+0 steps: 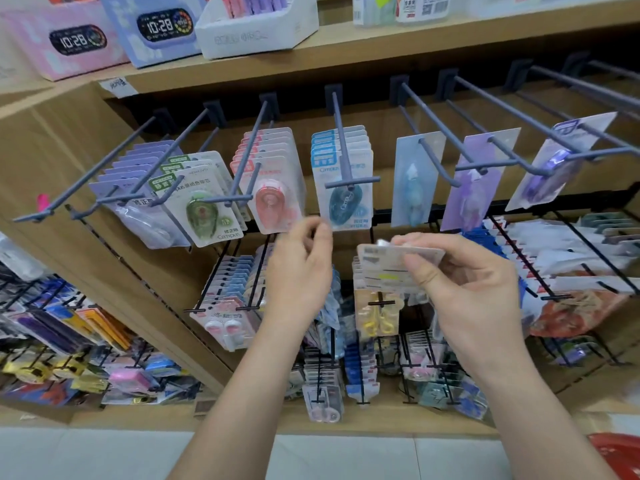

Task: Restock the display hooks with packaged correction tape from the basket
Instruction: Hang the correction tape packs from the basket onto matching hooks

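1. The right hand (464, 289) pinches a tape pack (398, 258), just below and right of the hanging blue pack (343, 199).
2. The left hand (301, 271) is just below the blue pack, fingertips close together. I cannot tell if it holds anything.
3. The red basket (620, 452) is far below, right.

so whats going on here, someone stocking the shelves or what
A person stands at a stationery display. Their right hand grips a small stack of carded packs, held just below the upper row of hooks. The left hand is raised with its fingertips at the lower edge of the pink pack hanging there; whether it pinches it is unclear. A red basket shows at bottom right.
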Demonstrator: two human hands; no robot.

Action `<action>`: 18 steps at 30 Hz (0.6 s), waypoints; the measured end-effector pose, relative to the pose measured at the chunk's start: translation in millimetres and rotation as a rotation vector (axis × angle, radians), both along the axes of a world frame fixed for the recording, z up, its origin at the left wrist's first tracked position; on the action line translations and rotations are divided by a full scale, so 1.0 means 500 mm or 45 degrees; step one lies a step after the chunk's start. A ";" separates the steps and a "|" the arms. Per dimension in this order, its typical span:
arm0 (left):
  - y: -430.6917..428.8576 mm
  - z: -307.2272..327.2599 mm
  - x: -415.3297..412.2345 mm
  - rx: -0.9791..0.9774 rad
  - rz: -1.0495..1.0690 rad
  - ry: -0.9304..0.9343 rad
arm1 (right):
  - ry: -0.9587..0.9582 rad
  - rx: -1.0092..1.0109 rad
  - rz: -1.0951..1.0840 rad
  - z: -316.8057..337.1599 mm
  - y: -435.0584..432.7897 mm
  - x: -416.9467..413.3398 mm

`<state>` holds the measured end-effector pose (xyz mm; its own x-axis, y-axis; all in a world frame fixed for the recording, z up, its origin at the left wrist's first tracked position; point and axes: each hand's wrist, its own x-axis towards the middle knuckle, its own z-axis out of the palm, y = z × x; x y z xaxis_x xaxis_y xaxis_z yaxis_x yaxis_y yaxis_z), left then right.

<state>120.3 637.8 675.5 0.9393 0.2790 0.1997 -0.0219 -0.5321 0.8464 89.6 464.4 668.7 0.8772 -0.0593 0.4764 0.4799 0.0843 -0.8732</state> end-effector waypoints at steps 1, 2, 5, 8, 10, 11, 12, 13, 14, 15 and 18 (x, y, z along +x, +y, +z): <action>-0.002 -0.001 -0.013 -0.179 -0.118 0.256 | -0.035 -0.008 0.063 0.001 0.004 -0.002; -0.004 0.002 -0.024 -0.419 -0.223 0.503 | -0.066 -0.035 0.134 0.000 0.008 -0.005; -0.004 0.005 -0.034 -1.050 -0.275 0.635 | -0.112 -0.150 0.323 0.000 0.018 -0.013; 0.000 0.002 -0.043 -1.239 -0.213 0.404 | -0.056 -0.265 0.406 -0.003 0.012 -0.018; 0.005 -0.004 -0.050 -1.208 -0.169 0.247 | 0.039 -0.285 0.426 -0.010 0.009 -0.015; 0.008 -0.006 -0.053 -1.165 -0.144 0.171 | 0.113 -0.277 0.409 -0.012 0.011 -0.014; 0.009 -0.007 -0.055 -1.114 -0.126 0.107 | 0.219 -0.268 0.378 -0.018 0.012 -0.010; 0.010 -0.008 -0.059 -1.060 -0.127 0.046 | 0.353 -0.246 0.368 -0.021 0.017 -0.008; 0.010 -0.007 -0.063 -1.008 -0.141 -0.003 | 0.474 -0.209 0.389 -0.028 0.021 -0.006; 0.008 -0.005 -0.066 -0.963 -0.164 -0.046 | 0.558 -0.162 0.434 -0.032 0.024 -0.007; 0.003 0.006 -0.074 -0.890 -0.226 -0.138 | 0.572 -0.105 0.514 -0.038 0.033 -0.007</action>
<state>83.2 639.4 678.2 0.9673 0.2209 0.1249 -0.1605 0.1516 0.9753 85.9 481.1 649.5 0.9389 0.3415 0.0435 0.0074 0.1063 -0.9943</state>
